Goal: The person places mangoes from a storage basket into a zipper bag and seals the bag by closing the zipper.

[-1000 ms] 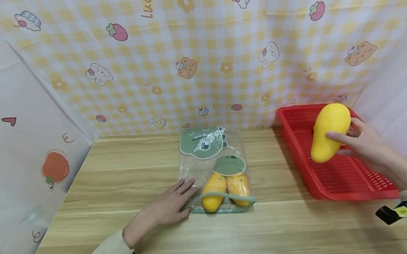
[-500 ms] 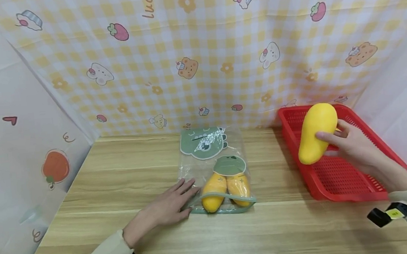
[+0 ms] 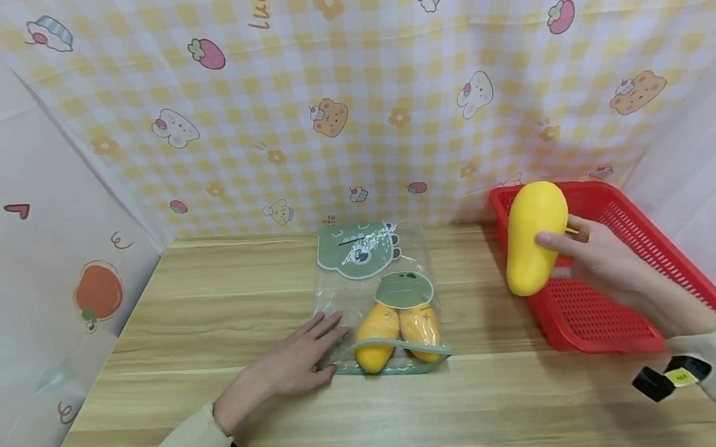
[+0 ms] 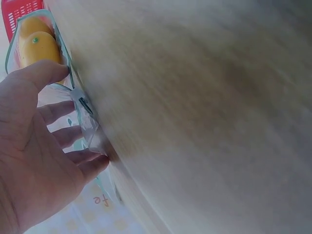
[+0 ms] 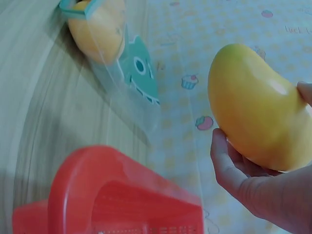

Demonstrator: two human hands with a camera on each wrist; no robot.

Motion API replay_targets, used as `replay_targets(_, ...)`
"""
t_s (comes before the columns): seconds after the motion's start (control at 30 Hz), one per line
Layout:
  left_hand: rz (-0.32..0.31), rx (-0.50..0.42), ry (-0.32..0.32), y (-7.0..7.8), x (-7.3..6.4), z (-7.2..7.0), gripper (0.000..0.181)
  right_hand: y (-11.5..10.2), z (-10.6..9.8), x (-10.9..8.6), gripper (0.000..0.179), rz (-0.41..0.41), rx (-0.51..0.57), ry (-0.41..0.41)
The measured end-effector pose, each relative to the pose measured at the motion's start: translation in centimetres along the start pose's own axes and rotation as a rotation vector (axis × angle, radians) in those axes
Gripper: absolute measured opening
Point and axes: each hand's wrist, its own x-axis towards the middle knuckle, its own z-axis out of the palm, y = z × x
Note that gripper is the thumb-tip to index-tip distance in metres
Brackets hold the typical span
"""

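Observation:
In the head view my right hand [image 3: 604,255] grips a yellow mango [image 3: 537,236] above the left rim of the red basket. The right wrist view shows the same mango [image 5: 258,107] held between thumb and fingers, greenish at one end. A clear zip bag [image 3: 345,299] with green cartoon prints lies on the table, its mouth towards me. Two mangoes [image 3: 377,335] are inside it, near the opening. My left hand [image 3: 290,361] rests at the bag's left edge with fingers spread; in the left wrist view its fingertips [image 4: 100,163] touch the plastic.
The red perforated basket [image 3: 552,320] stands at the right of the wooden table [image 3: 223,285]. A yellow checked cloth [image 3: 378,158] hangs behind the table, and white sheets [image 3: 31,209] flank both sides.
My right hand has carried the mango leftward, from over the basket's middle to its left rim. My left hand and the bag have stayed in place.

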Motion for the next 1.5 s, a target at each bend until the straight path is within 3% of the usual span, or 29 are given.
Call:
replay_targets(0.2,-0.002,-0.001,0.005,-0.3,0.0,0.0,0.065,-0.2,1.1,0.0,0.028,-0.039,-0.019,-0.055)
replay_targets(0.37,-0.008,0.001,0.008,-0.2,-0.1,-0.1,0.066,-0.2,1.9,0.0,0.035,-0.012,-0.046,-0.087)
replay_targets(0.8,-0.006,0.033,0.013,-0.4,-0.4,-0.1,0.067,0.8,3.9,0.0,0.035,-0.007,0.053,-0.234)
replay_targets(1.17,-0.006,0.019,0.025,-0.2,-0.5,-0.3,0.067,2.2,5.8,0.2,0.044,0.089,0.043,-0.261)
replay_targets(1.5,0.008,0.018,0.053,-0.5,-0.7,0.0,0.068,3.9,7.1,0.4,0.050,0.099,0.052,-0.342)
